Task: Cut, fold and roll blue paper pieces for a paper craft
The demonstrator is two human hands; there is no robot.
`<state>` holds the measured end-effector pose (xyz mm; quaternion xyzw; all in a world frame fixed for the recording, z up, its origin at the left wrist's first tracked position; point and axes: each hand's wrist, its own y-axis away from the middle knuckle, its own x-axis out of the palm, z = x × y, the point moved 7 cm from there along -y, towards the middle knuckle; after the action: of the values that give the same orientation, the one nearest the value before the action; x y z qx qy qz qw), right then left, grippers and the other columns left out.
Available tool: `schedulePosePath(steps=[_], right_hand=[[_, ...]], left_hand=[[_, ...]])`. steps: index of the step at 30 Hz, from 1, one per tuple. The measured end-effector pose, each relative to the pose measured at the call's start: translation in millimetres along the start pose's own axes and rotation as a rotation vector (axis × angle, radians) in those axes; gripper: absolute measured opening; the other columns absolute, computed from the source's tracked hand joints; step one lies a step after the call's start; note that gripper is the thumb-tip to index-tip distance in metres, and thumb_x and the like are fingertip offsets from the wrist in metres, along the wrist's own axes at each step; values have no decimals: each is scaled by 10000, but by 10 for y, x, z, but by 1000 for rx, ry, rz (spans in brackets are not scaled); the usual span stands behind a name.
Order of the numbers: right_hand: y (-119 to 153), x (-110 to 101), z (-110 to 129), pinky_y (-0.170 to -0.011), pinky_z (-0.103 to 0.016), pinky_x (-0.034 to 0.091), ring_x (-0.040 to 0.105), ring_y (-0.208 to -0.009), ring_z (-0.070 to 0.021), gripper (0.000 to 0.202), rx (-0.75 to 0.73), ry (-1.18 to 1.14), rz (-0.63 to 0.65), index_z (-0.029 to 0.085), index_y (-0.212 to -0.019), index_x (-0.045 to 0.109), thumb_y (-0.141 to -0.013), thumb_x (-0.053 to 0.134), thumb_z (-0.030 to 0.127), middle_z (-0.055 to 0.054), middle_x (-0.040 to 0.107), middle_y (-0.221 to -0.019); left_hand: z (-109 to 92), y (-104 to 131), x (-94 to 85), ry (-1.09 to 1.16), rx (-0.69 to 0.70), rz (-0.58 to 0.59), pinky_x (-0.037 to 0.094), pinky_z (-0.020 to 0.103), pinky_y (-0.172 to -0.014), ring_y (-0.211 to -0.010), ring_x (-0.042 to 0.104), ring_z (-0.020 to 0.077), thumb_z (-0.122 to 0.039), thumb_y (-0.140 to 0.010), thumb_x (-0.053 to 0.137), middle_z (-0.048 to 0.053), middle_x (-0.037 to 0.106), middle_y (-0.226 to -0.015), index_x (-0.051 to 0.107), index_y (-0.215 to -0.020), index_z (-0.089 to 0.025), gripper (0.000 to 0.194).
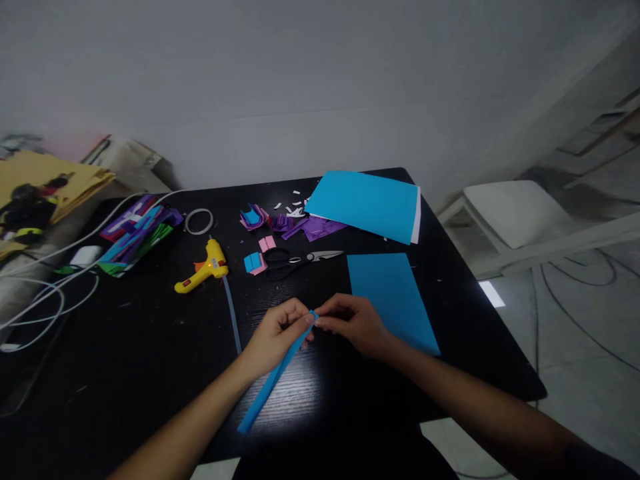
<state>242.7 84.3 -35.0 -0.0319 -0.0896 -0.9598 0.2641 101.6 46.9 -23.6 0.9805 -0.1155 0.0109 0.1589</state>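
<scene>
A long blue paper strip (274, 380) slants down and left from my fingertips, its far end near the table's front edge. Thumb and fingers of my left hand (285, 333) pinch the strip close to its upper end. My right hand (353, 323) pinches the small folded tip of the same strip, and the two hands nearly touch. A blue sheet (395, 300) lies flat beside and partly beneath my right hand. Black-handled scissors (305, 259) rest beyond the hands, near small folded blue and pink pieces (253, 263).
On the black table (150, 347) lie a yellow glue gun (213, 263) with a glue stick, a tape ring (199, 221), colored strips (140, 230), purple paper (323, 228) and stacked blue sheets (367, 200). White cables cross the left side. A white stool (515, 210) stands right.
</scene>
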Motion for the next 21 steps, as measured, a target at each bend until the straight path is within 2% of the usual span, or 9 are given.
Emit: schedulePosePath(steps=[5,14,21], right_hand=[[0,-1,0,-692,-301,539,657,-689,-149,256,-7,7,1,196,-880,739,-766,827,407,-12,728,-773],[8,15,50,-724,-300,535,680,-766,-158,210,-38,46,17,201,-912,709,-791,807,343,-19,727,-838],[13,31,72,-713,-295,529,675,-749,-150,177,-51,45,46,206,-926,701,-823,784,324,-12,722,-836]], left_hand=[[-4,1,0,-15,-10,-3,476,228,-566,-555,606,108,-501,-895,673,10,677,-672,624,-814,-146,367],[10,1,1,7,1,1,470,221,-562,-551,601,101,-478,-900,675,2,671,-668,623,-810,-146,348],[11,-4,1,-2,4,-1,466,217,-563,-553,599,95,-459,-912,668,-1,667,-668,618,-814,-144,334]])
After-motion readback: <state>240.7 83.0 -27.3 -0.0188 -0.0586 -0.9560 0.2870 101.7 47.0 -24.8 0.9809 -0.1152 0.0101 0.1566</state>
